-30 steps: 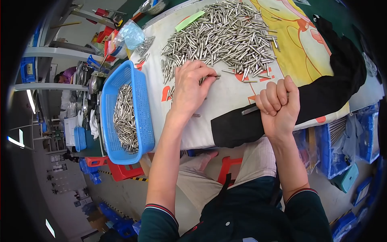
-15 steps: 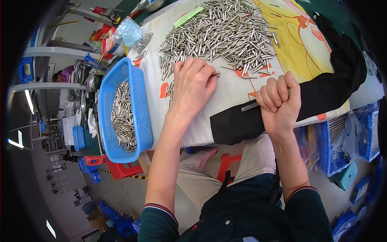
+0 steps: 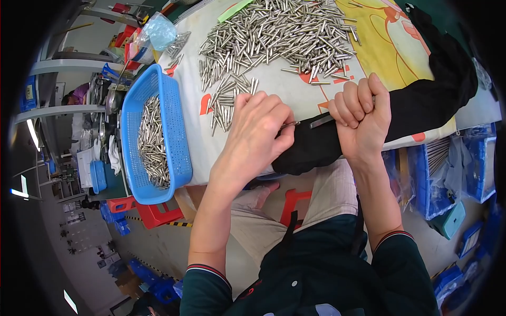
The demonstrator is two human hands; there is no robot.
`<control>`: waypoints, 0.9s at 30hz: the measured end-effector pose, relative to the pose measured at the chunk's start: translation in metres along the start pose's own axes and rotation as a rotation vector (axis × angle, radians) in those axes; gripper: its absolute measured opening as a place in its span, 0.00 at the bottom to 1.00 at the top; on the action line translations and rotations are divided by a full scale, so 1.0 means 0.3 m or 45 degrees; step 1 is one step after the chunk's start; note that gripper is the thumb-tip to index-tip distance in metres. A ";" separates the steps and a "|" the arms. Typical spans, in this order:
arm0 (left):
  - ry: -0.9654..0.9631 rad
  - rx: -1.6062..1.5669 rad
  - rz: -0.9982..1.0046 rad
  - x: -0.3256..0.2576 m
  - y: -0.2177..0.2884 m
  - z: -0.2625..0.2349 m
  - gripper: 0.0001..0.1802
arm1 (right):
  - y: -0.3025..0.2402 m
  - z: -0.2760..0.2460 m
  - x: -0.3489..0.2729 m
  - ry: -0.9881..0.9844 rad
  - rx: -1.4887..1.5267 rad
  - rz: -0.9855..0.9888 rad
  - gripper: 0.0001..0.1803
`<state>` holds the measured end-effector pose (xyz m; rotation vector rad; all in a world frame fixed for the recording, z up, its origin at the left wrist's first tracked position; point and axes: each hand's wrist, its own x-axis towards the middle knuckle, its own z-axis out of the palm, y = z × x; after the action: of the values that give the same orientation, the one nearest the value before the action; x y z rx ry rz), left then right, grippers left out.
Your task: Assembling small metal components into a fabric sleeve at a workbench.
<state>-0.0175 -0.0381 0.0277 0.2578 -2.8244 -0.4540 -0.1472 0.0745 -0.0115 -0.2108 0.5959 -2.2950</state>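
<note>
At frame centre, a steel pin (image 3: pixel 289 125) is pinched by the left hand (image 3: pixel 258 126) for feeding toward the flat tool (image 3: pixel 321 120) clenched in the right hand (image 3: pixel 362 113).

Bright, even overhead light — sharp around both hands, soft shadows beneath them; fisheye bending and black vignette toward the rim.

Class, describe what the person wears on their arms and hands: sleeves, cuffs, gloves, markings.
The left hand and right hand are bare, with no gloves, and no rings or watch that I can see. The forearms are uncovered. Dark green sleeves are pushed up towards the elbows, each ending in a cuff edged with thin red and white stripes.
</note>
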 end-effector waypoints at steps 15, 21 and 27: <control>0.208 -0.082 -0.081 -0.053 0.032 0.072 0.05 | 0.019 0.065 -0.032 -0.106 -0.213 -0.112 0.25; 0.240 -0.066 -0.111 -0.051 0.040 0.078 0.04 | 0.021 0.060 -0.033 -0.076 -0.121 -0.127 0.26; 0.244 -0.074 -0.136 -0.054 0.040 0.077 0.04 | 0.024 0.068 -0.034 -0.047 -0.117 -0.129 0.25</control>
<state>-0.0105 -0.0170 0.0067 0.4183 -2.6152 -0.5042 -0.1289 0.0701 0.0031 -0.3341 0.6866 -2.3575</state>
